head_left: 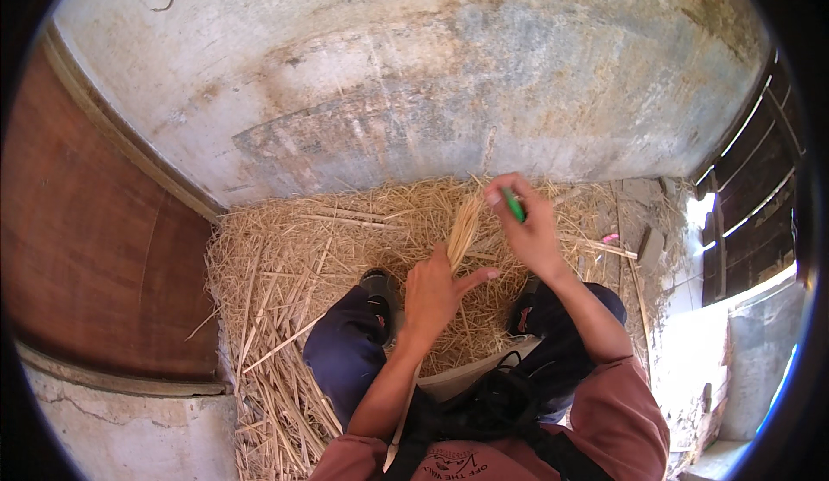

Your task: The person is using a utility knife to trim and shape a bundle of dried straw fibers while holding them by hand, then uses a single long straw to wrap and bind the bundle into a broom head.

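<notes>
My left hand (436, 291) grips a thin bundle of straw stalks (465, 226) that stands up from the fist and fans out a little at the top. My right hand (525, 222) is raised beside the bundle's upper end and pinches a small green object (515, 205) between thumb and fingers. Both hands hover above my knees, over a floor covered in loose straw (294, 265). My legs in dark blue trousers (345, 351) are bent, with dark shoes (378, 289) resting on the straw.
A weathered plaster wall (414, 75) rises just behind the straw. A brown wooden door (95, 239) stands at the left. A dark slatted shutter (751, 213) and a pale ledge are at the right. A small pink item (610, 238) lies in the straw.
</notes>
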Demonstrator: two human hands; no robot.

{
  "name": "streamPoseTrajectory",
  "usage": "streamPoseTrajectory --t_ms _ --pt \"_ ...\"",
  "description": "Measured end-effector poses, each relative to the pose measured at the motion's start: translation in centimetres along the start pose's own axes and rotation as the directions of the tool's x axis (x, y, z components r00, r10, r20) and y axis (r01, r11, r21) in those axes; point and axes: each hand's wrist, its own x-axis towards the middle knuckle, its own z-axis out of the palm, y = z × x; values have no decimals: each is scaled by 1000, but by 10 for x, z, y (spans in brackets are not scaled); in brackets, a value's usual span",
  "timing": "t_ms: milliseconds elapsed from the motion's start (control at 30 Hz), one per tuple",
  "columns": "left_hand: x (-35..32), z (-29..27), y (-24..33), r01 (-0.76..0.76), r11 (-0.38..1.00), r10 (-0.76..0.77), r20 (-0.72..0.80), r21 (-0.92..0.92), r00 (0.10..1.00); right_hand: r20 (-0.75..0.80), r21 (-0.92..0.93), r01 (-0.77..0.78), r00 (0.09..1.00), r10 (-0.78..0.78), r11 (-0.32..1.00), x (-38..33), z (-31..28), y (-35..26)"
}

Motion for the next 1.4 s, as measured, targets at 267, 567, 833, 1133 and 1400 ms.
streamPoseTrajectory --t_ms 267,567,833,1133,1400 --pt "9 -15 -9 419 523 13 498 -742 867 -129 -7 -126 984 124 992 19 -37 -9" --pt "2 0 -17 636 -35 324 593 -771 737 452 448 -368 880 148 815 2 -22 -19" --pt "-1 -1 -6 723 86 409 686 -686 602 536 312 -473 804 258 824 -1 -5 -37" --pt "0 8 7 374 557 50 479 -742 876 369 150 -423 862 347 894 -8 1 -26" --pt "-10 19 17 -30 892 81 94 -450 992 303 95 -406 882 362 909 -6 6 -20"
